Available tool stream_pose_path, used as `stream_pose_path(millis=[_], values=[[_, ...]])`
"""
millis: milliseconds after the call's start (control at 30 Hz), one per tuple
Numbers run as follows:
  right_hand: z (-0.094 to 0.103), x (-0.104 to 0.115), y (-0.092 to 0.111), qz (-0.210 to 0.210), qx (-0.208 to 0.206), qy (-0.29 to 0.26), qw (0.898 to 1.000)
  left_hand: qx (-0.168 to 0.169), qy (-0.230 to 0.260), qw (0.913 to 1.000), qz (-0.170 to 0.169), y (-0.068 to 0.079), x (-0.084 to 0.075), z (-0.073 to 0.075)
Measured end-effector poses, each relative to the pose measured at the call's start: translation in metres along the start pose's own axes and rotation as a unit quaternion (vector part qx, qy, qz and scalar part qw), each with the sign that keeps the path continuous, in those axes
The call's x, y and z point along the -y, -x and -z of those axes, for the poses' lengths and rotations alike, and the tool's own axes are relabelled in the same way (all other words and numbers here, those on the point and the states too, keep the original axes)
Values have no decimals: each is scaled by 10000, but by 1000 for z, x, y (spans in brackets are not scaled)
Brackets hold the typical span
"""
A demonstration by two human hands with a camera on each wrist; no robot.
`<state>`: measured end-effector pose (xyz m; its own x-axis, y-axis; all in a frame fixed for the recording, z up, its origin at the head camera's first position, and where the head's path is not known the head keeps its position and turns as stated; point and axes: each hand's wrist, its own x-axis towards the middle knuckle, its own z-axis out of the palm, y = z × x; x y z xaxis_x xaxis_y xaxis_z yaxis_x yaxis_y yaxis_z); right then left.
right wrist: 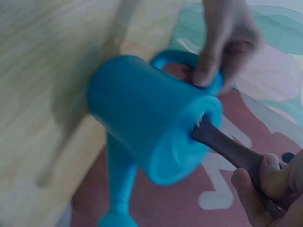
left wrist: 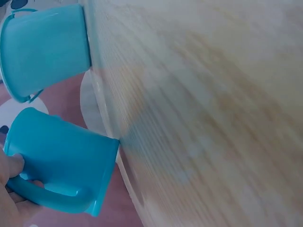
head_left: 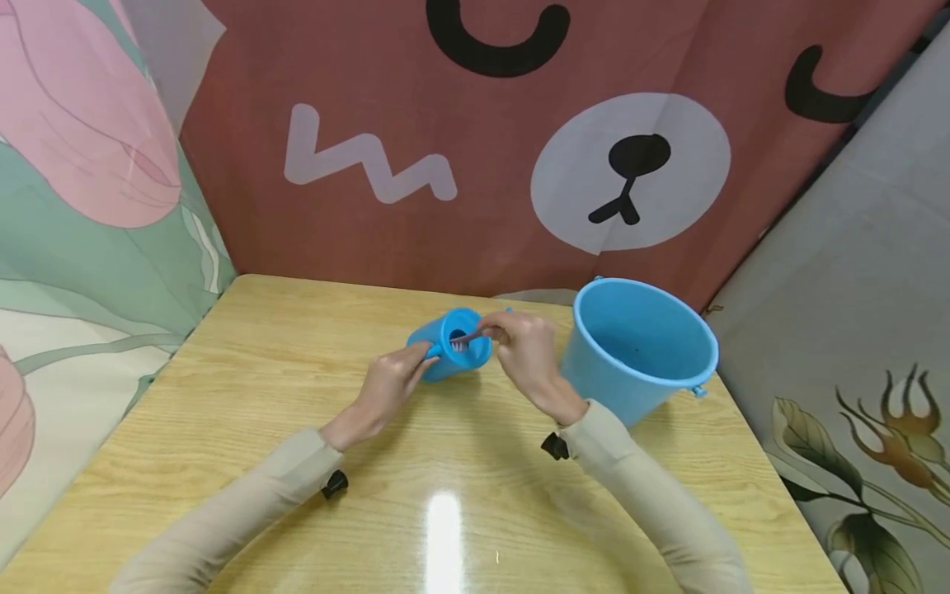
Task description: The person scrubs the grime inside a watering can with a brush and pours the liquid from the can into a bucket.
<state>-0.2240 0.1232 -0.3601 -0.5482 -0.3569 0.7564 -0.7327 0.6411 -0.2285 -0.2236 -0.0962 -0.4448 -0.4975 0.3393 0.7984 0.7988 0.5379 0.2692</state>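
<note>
A blue watering can (head_left: 448, 368) is tilted over the table, its round filling hole facing the person. My left hand (head_left: 389, 384) grips its loop handle, fingers and thumb curled round it in the left wrist view (left wrist: 52, 198). Between the thumb and fingers of my right hand (head_left: 527, 351) is a mauve toothbrush (right wrist: 227, 146). Its bristled head lies at the can's hole, with white bristles showing at the rim. The spout (right wrist: 120, 189) points down in the right wrist view. How deep the brush head reaches is hard to tell.
A large light-blue bucket (head_left: 604, 375) stands to the right of the right hand. The wooden table (head_left: 312, 346) meets a brown bear-print cloth (head_left: 356, 239) at its back edge. Patterned cloths hang at the left and right sides.
</note>
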Motion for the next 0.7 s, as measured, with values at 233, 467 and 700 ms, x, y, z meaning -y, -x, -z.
stream_pose_path(millis=[233, 467, 700], values=[[-12, -2, 8, 31, 262, -134, 9996, 119, -13, 9999, 13, -2, 0, 2], [-3, -3, 2, -162, 75, -373, 9991, 46, 10, 9999, 94, -2, 0, 3], [4, -5, 2, -383, 127, -645, 9971, 41, -69, 10000, 25, 0, -1, 1]])
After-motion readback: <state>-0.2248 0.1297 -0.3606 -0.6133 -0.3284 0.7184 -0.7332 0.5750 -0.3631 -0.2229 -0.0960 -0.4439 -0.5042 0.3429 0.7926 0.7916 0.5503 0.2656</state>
